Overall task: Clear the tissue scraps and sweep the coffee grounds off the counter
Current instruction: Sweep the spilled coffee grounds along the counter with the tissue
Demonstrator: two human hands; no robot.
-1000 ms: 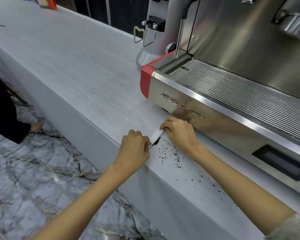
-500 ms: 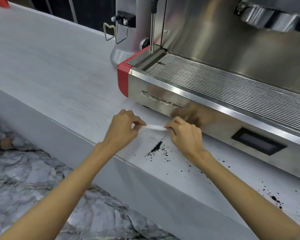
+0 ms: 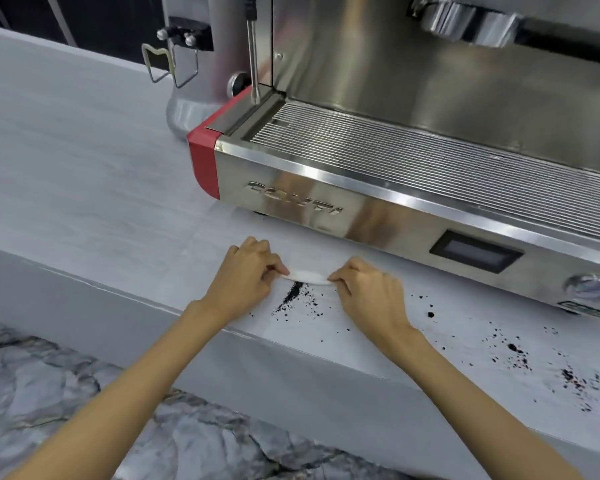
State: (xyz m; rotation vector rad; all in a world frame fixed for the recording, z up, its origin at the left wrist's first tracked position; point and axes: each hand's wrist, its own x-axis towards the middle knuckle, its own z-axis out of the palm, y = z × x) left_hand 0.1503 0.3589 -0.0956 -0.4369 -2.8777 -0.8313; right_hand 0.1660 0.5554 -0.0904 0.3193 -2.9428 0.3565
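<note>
Head view shows both of your hands low over the front part of the grey worktop [image 3: 84, 174], just in front of the espresso machine [image 3: 388, 216]. Your left hand [image 3: 246, 275] and your right hand [image 3: 368, 292] each pinch one end of a small white tissue scrap [image 3: 307, 276] between thumb and forefinger, and the other fingers are curled in toward the palm. The scrap is pulled out between the two hands as a narrow strip. I cannot tell if its lower edge touches the surface or is a little above it. Just under the strip, on the side nearer to you, the coffee grounds [image 3: 290, 296] lie in a short dark streak, with loose specks spread around it toward the front edge of the worktop. A second patch of grounds [image 3: 568, 375] is scattered farther to your right, also near the front edge and well apart from your hands. The machine has a shiny steel front with a red corner, a ribbed drip tray [image 3: 430, 157] on top, a small dark display [image 3: 475, 252] and, at the far right, a round knob [image 3: 589, 289] that looks blurred. A steam wand [image 3: 252, 57] hangs down at the left rear corner of the tray. A metal grinder [image 3: 194, 71] stands on the worktop beside the left side of the machine. Below the worktop edge you see a grey marbled floor [image 3: 49, 393].
</note>
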